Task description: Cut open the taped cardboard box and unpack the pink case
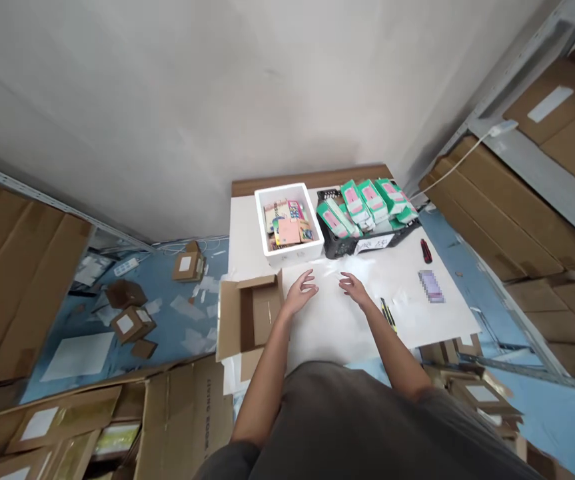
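Over the white table, my left hand and my right hand face each other, apart, fingers spread and curved. Neither holds an object that I can make out. Some clear plastic lies just beyond them. An open cardboard box stands left of my left hand, partly behind my forearm. Beyond the hands sits a white foam box with small colourful booklets or packs in it. Beside it, a black crate holds several green and pink boxes. A yellow and black utility knife lies near my right forearm.
A red and black tool and a blurred purple item lie at the table's right. Shelves with cartons flank both sides. A large carton stands at lower left. Small boxes and scraps litter the blue floor.
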{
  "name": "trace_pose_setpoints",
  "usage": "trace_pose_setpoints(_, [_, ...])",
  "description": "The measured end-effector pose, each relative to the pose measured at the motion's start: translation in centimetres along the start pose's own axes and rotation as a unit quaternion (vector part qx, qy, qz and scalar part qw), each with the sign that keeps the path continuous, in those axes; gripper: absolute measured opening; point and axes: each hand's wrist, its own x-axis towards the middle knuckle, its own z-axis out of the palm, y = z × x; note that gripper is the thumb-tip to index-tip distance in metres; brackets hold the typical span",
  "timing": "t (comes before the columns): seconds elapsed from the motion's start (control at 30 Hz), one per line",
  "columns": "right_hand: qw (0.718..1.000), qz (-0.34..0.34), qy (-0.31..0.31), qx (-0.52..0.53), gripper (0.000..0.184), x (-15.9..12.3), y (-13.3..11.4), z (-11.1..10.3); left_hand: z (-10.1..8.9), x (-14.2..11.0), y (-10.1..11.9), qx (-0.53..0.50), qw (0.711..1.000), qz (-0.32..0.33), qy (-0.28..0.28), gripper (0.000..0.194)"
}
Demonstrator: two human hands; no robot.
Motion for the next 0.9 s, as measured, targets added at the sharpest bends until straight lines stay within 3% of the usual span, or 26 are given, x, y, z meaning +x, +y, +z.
trace_pose_setpoints(0.13, [0.982,0.036,0.038,-0.181,0.047,-1.4,8.3,-3.7,5.1,-2.8,-8.5,0.05,0.987,-0.149,0.036,0.082])
trace_pose_setpoints(0.23, [0.948,0.035,0.058,-0.31,0.053,-3.1,13.9,-4.6,7.4,-5.2,-13.7,0.144,0.964,-0.197,0.11,0.088])
trace_pose_setpoints(0.33, [0.921,0.032,0.058,-0.385,0.068,-5.0,17.8,-4.5,8.5,-8.0,-16.9,0.281,0.91,-0.25,0.177,0.089])
trace_pose_setpoints(0.43, [0.905,0.019,0.038,-0.422,0.073,-6.4,20.1,-4.2,9.4,-10.4,-18.5,0.389,0.861,-0.276,0.176,0.081])
trace_pose_setpoints(0.5, [0.898,0.016,0.014,-0.439,0.064,-7.0,20.8,-4.1,10.0,-11.6,-19.1,0.41,0.857,-0.272,0.153,0.071])
trace_pose_setpoints(0.67, [0.898,0.008,-0.035,-0.438,0.036,-7.5,20.3,-4.5,11.7,-12.1,-19.0,0.276,0.917,-0.229,0.176,0.036])
trace_pose_setpoints(0.8, [0.95,-0.052,-0.019,-0.308,0.023,-7.8,17.9,-3.9,13.5,-10.8,-17.3,0.185,0.946,-0.173,0.201,0.022])
trace_pose_setpoints(0.9, [0.986,-0.081,-0.016,-0.147,0.017,-7.9,14.7,-2.5,14.5,-9.8,-14.8,0.11,0.966,-0.113,0.207,0.025])
